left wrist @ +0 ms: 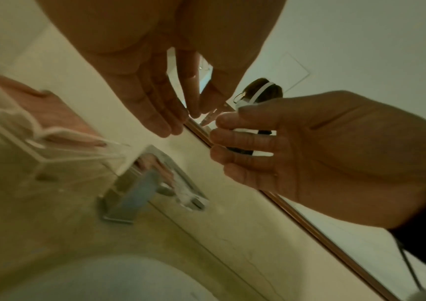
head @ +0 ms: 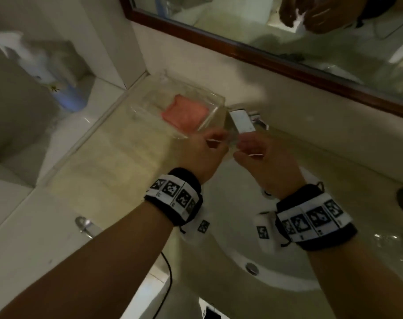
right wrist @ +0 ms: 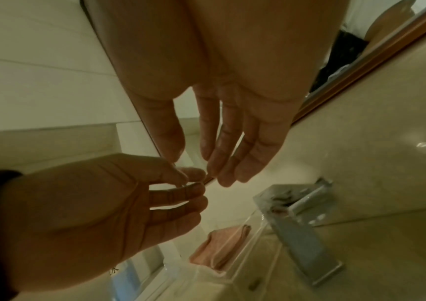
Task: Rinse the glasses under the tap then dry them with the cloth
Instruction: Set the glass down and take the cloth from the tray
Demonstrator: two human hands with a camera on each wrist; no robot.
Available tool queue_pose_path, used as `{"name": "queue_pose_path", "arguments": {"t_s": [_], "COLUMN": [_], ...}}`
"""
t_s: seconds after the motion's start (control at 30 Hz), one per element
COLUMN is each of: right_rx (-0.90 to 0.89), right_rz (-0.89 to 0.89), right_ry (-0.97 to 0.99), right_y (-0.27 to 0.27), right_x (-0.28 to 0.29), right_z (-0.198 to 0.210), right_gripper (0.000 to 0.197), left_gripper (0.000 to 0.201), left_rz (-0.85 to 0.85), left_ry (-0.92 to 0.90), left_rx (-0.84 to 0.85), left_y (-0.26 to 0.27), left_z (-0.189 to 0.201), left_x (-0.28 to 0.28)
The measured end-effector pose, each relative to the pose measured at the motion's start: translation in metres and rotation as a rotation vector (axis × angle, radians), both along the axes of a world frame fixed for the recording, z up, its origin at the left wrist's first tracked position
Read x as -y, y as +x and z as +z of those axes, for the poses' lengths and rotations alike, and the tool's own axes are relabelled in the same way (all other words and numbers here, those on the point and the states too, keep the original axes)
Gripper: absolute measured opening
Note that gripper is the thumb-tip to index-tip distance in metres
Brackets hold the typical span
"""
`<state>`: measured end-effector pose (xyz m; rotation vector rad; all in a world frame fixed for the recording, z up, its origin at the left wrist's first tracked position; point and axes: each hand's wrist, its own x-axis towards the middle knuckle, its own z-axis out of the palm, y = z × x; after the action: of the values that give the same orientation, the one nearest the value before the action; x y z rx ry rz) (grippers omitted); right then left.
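While our left hand [head: 209,150] and right hand [head: 258,153] pinch what seem blurred clear-framed glasses [head: 232,141] beside the tap [head: 242,122], we should hold them lightly by the frame, above the basin [head: 276,279].

Pink cloth [head: 185,113] inside clear tray [head: 215,111]. Beige tabletop [head: 108,162], white basin [head: 276,272], silvery tap [head: 242,122]. Dark red-brown mirror frame [head: 265,61]. Black wristbands [head: 173,196] with white strips, black-and-white square patterns.
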<state>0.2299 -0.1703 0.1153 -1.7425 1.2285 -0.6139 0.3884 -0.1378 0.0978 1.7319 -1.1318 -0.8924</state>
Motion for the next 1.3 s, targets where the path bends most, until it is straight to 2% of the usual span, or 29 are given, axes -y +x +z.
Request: {"name": "queue_pose_path", "arguments": {"t_s": [0.1, 0.17, 0.27, 0.33, 0.43, 0.53, 0.6, 0.67, 0.73, 0.93, 1.07, 1.2, 1.27, 1.3], "right_rx": [-0.017, -0.036, -0.053, -0.051, -0.055, -0.083, -0.102, -0.094, -0.093, -0.032, 0.075, 0.294, 0.438, 0.466], "right_rz": [-0.026, -0.044, -0.09, -0.124, -0.153, -0.163, -0.171, -0.181, -0.194, -0.27, -0.345, -0.48, -0.535, -0.549], "right_ry": [-0.023, -0.025, -0.015, 0.006, 0.031, 0.045, 0.054, 0.075, 0.086, 0.06, 0.092, 0.11, 0.079, 0.061], "right_y": [0.038, 0.055, 0.07, 0.073, 0.07, 0.067, 0.065, 0.063, 0.06, 0.053, 0.034, -0.004, -0.035, -0.052], "right_x": [0.014, 0.025, 0.037, 0.042, 0.045, 0.046, 0.048, 0.049, 0.049, 0.042, 0.036, 0.023, 0.014, 0.008], "right_z": [-0.006, -0.009, -0.015, -0.019, -0.024, -0.026, -0.027, -0.025, -0.024, -0.02, -0.009, 0.003, 0.008, 0.011], "right_gripper": [0.031, 0.03, 0.022, 0.018, 0.025, 0.025, 0.024, 0.022, 0.022, 0.024, 0.053, 0.074, 0.063, 0.048], "left_gripper": [0.013, 0.019, 0.029, 0.034, 0.042, 0.072, 0.061, 0.041, 0.033, 0.031, 0.014, 0.015, 0.026, 0.034], "left_rz": [0.045, 0.065, 0.034, 0.029, 0.038, 0.086, 0.076, 0.078, 0.067, 0.019, -0.133, -0.358, -0.432, -0.462], "left_ry": [0.042, 0.082, 0.29, 0.415, 0.531, 0.62, 0.635, 0.598, 0.527, 0.174, -0.082, -0.167, -0.139, -0.111], "left_rx": [0.109, 0.134, 0.324, 0.387, 0.516, 0.465, 0.471, 0.475, 0.439, 0.292, 0.16, -0.117, -0.166, -0.188], "left_y": [0.052, 0.078, 0.108, 0.122, 0.133, 0.139, 0.137, 0.132, 0.124, 0.088, 0.056, 0.001, -0.03, -0.045], "left_z": [-0.009, -0.011, -0.026, -0.041, -0.052, -0.059, -0.062, -0.061, -0.055, 0.0, 0.035, 0.06, 0.061, 0.058], "left_x": [0.025, 0.047, 0.08, 0.101, 0.126, 0.143, 0.148, 0.147, 0.142, 0.109, 0.089, 0.069, 0.063, 0.06]}}
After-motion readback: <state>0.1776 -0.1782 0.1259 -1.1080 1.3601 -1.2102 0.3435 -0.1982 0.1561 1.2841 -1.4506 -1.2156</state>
